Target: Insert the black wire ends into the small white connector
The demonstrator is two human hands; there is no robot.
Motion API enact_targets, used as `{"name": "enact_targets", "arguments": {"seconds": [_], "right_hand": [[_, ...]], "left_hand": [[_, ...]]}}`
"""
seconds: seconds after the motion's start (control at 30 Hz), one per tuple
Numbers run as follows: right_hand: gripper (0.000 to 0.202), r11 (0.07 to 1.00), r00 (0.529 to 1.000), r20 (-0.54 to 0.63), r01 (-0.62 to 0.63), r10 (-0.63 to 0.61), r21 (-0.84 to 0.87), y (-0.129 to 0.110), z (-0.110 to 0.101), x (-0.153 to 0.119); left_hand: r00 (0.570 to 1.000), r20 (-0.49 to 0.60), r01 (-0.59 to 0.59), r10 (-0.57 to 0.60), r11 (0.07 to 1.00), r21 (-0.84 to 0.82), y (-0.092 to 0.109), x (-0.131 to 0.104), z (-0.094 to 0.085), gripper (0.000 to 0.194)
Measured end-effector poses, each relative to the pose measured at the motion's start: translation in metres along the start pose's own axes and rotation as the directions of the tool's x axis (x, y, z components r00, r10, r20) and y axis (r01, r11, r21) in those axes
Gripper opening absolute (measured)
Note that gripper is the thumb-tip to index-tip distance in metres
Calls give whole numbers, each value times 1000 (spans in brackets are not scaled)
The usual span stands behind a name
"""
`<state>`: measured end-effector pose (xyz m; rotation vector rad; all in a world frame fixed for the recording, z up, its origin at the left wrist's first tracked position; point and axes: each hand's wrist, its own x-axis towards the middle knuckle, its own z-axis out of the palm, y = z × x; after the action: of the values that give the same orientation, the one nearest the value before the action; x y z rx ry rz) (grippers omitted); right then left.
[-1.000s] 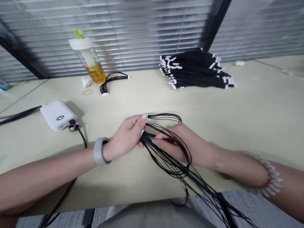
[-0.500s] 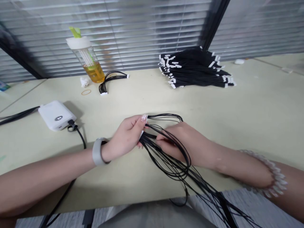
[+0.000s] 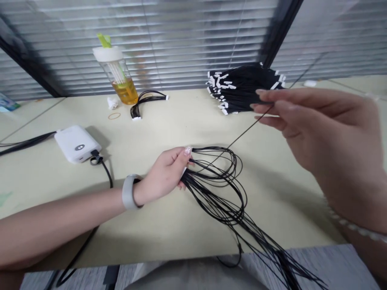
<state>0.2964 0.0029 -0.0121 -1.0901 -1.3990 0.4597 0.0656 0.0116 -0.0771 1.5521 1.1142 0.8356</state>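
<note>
My left hand (image 3: 165, 174) rests on the table and pinches one end of a bundle of thin black wires (image 3: 225, 197), which loop on the table and trail off its front edge. My right hand (image 3: 317, 125) is raised above the table at the right, thumb and fingers pinched on a single black wire (image 3: 238, 139) drawn taut up from the bundle. A grey band sits on my left wrist and a pale beaded bracelet on the right.
A stack of finished black harnesses with white connectors (image 3: 242, 86) lies at the back. A lone harness (image 3: 146, 100), a bottle of yellow drink (image 3: 119, 76), a rubber band (image 3: 114, 116) and a white power bank (image 3: 78, 143) with its cable sit at the left.
My right hand left the bundle and rose up to the right, pulling one wire out taut. My left hand kept its hold in place.
</note>
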Motion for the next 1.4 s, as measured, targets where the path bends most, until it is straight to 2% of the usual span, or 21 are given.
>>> {"name": "enact_targets", "arguments": {"seconds": [0.07, 0.1, 0.17, 0.2, 0.27, 0.3, 0.37, 0.5, 0.63, 0.8, 1.4], "right_hand": [[18, 980, 1000, -3, -8, 9, 197, -2, 4, -4], [26, 978, 999, 47, -7, -3, 211, -1, 7, -6], [42, 995, 973, 232, -17, -6, 96, 0, 13, -14], [41, 1000, 940, 340, -8, 9, -4, 2, 16, -17], [19, 975, 862, 503, 61, 57, -216, 5, 21, -23], [10, 950, 833, 548, 108, 76, -294, 6, 24, -25], [17, 908, 800, 593, 179, 89, -378, 9, 28, -28], [19, 878, 798, 596, 219, 89, -426, 10, 31, -31], [20, 881, 792, 610, 267, 31, -390, 9, 28, -32], [19, 876, 812, 584, 269, 18, -400, 8, 26, -31], [18, 837, 813, 583, 324, -7, -441, 12, 29, -31]], "left_hand": [[1000, 5, -7, 7, 1000, -17, -1, 0, 0, 41], [1000, 8, -12, 12, 1000, -25, -1, 0, 0, 41], [1000, 10, -17, 17, 999, -43, -2, 0, 1, 41], [1000, 10, -19, 20, 998, -55, -2, 0, 1, 41], [999, 13, -30, 31, 997, -73, -3, 0, 1, 41], [999, 17, -40, 41, 996, -76, -3, 0, 1, 40], [998, 23, -59, 61, 995, -75, -2, -1, 0, 40], [997, 33, -71, 73, 994, -77, -2, -1, 0, 40], [998, 19, -60, 61, 997, -45, 0, -1, 1, 40], [999, 7, -46, 46, 998, -33, 2, -1, 2, 42], [1000, 5, -29, 30, 999, -29, 2, -1, 3, 40]]}}
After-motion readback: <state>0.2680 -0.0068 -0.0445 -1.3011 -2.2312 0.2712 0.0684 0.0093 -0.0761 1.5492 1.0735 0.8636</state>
